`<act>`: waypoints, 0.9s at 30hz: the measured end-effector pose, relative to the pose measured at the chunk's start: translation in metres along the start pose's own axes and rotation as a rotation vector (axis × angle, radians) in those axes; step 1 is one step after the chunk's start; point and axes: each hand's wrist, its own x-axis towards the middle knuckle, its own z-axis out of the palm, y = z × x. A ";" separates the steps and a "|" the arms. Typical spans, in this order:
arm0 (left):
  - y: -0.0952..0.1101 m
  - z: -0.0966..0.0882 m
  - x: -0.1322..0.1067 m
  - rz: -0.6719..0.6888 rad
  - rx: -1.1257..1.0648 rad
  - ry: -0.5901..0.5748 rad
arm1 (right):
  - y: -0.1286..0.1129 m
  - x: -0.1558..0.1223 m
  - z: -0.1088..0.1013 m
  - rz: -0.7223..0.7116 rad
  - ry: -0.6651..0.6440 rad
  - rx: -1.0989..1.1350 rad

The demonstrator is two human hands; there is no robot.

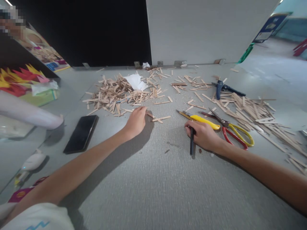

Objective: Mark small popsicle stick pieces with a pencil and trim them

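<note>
My left hand [136, 121] reaches forward on the grey table [153, 185], fingers curled at the near edge of a heap of wooden sticks [115, 94], touching a loose stick [160, 118]. My right hand [203, 135] rests on the table, closed around a dark pen [191, 143] that points toward me. Just beyond it lie a yellow utility knife [203, 120] and scissors with red and yellow handles [235, 132].
A black phone [81, 133] lies left of my arm. More sticks [251, 111] spread to the right, with a blue tool [222, 88] among them. White paper [136, 81] sits on the heap. Another person's sleeve [28, 115] and colourful paper [21, 80] are at left.
</note>
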 end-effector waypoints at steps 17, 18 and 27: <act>-0.033 -0.021 0.014 -0.116 0.246 -0.061 | -0.002 0.000 -0.003 -0.021 0.006 -0.013; -0.033 -0.021 0.015 -0.119 0.250 -0.058 | -0.002 0.000 -0.003 -0.019 0.004 -0.013; -0.030 -0.024 0.016 -0.139 0.283 -0.040 | -0.001 -0.001 -0.001 -0.023 0.015 -0.019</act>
